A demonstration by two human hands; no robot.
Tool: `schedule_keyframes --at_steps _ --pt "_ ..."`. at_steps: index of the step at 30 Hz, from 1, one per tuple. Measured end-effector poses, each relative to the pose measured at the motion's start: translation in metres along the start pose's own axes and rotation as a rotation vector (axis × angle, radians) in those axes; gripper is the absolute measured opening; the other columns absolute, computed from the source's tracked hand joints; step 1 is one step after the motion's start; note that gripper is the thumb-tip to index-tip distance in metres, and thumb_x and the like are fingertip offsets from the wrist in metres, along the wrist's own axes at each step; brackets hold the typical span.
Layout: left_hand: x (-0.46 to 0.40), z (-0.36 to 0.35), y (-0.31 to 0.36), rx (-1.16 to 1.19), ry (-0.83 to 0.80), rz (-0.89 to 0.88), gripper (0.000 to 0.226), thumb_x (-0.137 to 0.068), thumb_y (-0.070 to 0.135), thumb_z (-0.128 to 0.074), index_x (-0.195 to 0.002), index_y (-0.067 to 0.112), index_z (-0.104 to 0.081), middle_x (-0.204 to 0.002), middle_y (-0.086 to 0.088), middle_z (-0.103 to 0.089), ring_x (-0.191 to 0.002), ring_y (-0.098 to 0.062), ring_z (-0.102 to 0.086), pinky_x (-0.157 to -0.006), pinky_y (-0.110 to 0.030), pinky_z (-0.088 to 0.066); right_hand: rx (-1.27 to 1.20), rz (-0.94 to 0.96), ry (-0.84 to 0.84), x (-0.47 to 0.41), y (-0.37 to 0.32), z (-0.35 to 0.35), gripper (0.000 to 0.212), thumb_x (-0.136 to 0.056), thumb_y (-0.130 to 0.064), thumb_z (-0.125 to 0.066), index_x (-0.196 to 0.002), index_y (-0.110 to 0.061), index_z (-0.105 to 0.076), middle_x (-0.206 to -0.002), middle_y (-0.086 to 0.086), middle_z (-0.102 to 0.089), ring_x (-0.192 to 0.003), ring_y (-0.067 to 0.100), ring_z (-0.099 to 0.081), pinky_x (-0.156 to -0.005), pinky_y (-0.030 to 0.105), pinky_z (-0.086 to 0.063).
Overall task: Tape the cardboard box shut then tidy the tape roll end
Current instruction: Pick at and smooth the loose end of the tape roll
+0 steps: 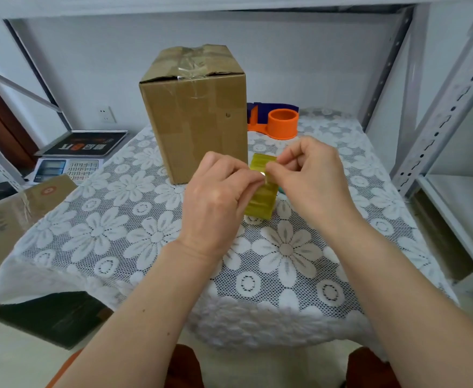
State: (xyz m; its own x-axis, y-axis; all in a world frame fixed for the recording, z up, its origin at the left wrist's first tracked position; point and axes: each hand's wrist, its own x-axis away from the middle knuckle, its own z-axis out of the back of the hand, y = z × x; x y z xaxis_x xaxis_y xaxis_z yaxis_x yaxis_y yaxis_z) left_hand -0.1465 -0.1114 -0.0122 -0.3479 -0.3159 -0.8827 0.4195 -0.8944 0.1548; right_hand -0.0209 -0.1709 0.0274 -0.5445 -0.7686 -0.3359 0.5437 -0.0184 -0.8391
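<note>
Head camera gives me the whole job from above: the cardboard box [193,113] stands upright at twelve o'clock on the lace tablecloth [134,242], its top flaps already crossed by a clear strip that runs down the near face, so I judge the sealing done and the tidying under way. Just in front of the box, at centre, the yellowish tape roll [260,189] is held on edge between both hands. My left hand [215,197] curls round the roll's nine o'clock side to steady it, while my right hand [310,175] pinches the loose tape end [268,170] against the roll's upper rim, thumb and forefinger closed on it; that split makes sense to me, one hand anchoring so the other can fold or press the tail down. At one o'clock, behind the box, an orange dispenser [281,123] sits with a blue part beside it, partly hidden by the box. Much of the roll is masked by my fingers, and I cannot tell whether the end is folded or merely stuck. A scale with a keypad [67,168] lies at ten o'clock.
</note>
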Motion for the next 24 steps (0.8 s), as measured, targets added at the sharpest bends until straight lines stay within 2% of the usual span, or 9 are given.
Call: schedule_keyframes --at_steps 3,7,9,12,14,19,20,22,24 --pt "0.0 -0.002 0.005 0.002 -0.018 -0.012 0.007 -0.083 0.011 -0.072 -0.083 0.004 -0.074 -0.078 -0.009 -0.067 -0.076 -0.026 -0.057 -0.066 -0.027 -0.046 0.033 -0.005 0.12 -0.003 0.002 0.009 0.007 -0.083 -0.019 -0.061 -0.082 -0.018 -0.055 -0.065 0.0 -0.069 -0.069 0.019 -0.068 -0.071 0.046 -0.056" --pt "0.001 0.0 0.004 -0.002 -0.019 0.036 0.008 -0.085 0.01 -0.07 -0.083 0.003 -0.073 -0.08 -0.01 -0.066 -0.078 -0.026 -0.057 -0.069 -0.025 -0.044 0.177 0.043 0.265 -0.011 0.005 0.032 0.009 -0.089 -0.013 -0.057 -0.093 -0.019 -0.052 -0.082 -0.002 -0.064 -0.074 0.023 -0.066 -0.071 0.045 -0.056" --pt "0.002 0.0 0.005 -0.013 -0.024 0.041 0.008 -0.085 0.01 -0.069 -0.084 0.003 -0.072 -0.081 -0.01 -0.065 -0.077 -0.026 -0.057 -0.069 -0.025 -0.043 0.188 0.147 0.214 -0.01 0.004 0.038 0.013 -0.087 -0.006 -0.057 -0.093 -0.018 -0.058 -0.09 0.0 -0.062 -0.078 0.016 -0.061 -0.074 0.04 -0.056" --pt "0.003 -0.001 0.006 -0.036 -0.018 0.031 0.009 -0.086 0.011 -0.068 -0.085 0.002 -0.071 -0.081 -0.011 -0.065 -0.076 -0.025 -0.056 -0.068 -0.026 -0.044 0.158 0.331 -0.023 0.001 0.005 0.027 0.017 -0.082 -0.003 -0.062 -0.091 -0.016 -0.066 -0.101 0.001 -0.058 -0.088 0.012 -0.057 -0.075 0.029 -0.053" --pt "0.003 -0.002 0.004 -0.045 -0.002 0.042 0.01 -0.087 0.012 -0.068 -0.084 0.002 -0.071 -0.081 -0.011 -0.064 -0.076 -0.026 -0.056 -0.068 -0.027 -0.044 0.178 0.417 -0.114 0.006 0.01 0.017 0.016 -0.079 -0.009 -0.069 -0.095 -0.014 -0.068 -0.104 0.002 -0.06 -0.096 0.016 -0.057 -0.081 0.033 -0.052" --pt "0.004 -0.003 0.002 -0.005 0.0 0.08 0.01 -0.086 0.014 -0.069 -0.085 0.005 -0.072 -0.083 -0.01 -0.062 -0.078 -0.026 -0.056 -0.069 -0.027 -0.045 0.138 0.46 -0.064 0.006 0.018 0.007 0.01 -0.078 -0.01 -0.073 -0.087 -0.008 -0.072 -0.098 0.003 -0.064 -0.091 0.017 -0.06 -0.082 0.038 -0.052" --pt "0.004 -0.003 0.003 0.033 -0.005 0.121 0.009 -0.084 0.015 -0.07 -0.086 0.006 -0.072 -0.086 -0.009 -0.059 -0.08 -0.026 -0.056 -0.07 -0.027 -0.046 0.125 0.451 -0.052 0.006 0.019 0.005 0.007 -0.078 -0.01 -0.073 -0.085 -0.007 -0.072 -0.098 0.003 -0.064 -0.09 0.016 -0.061 -0.082 0.038 -0.052" --pt "0.0 0.001 0.007 0.193 -0.037 0.331 0.012 -0.081 0.018 -0.073 -0.093 0.015 -0.07 -0.098 -0.004 -0.049 -0.089 -0.022 -0.057 -0.075 -0.026 -0.052 0.097 0.414 -0.053 0.006 0.019 0.002 0.005 -0.079 -0.01 -0.072 -0.082 -0.007 -0.072 -0.1 0.002 -0.062 -0.091 0.017 -0.062 -0.083 0.035 -0.052" --pt "-0.004 0.006 0.008 0.387 -0.125 0.555 0.024 -0.079 0.019 -0.075 -0.099 0.029 -0.067 -0.106 0.001 -0.047 -0.094 -0.015 -0.06 -0.076 -0.019 -0.054 0.046 0.344 -0.068 0.007 0.019 0.001 0.003 -0.08 -0.011 -0.071 -0.081 -0.008 -0.072 -0.104 0.001 -0.06 -0.092 0.016 -0.063 -0.082 0.021 -0.051"
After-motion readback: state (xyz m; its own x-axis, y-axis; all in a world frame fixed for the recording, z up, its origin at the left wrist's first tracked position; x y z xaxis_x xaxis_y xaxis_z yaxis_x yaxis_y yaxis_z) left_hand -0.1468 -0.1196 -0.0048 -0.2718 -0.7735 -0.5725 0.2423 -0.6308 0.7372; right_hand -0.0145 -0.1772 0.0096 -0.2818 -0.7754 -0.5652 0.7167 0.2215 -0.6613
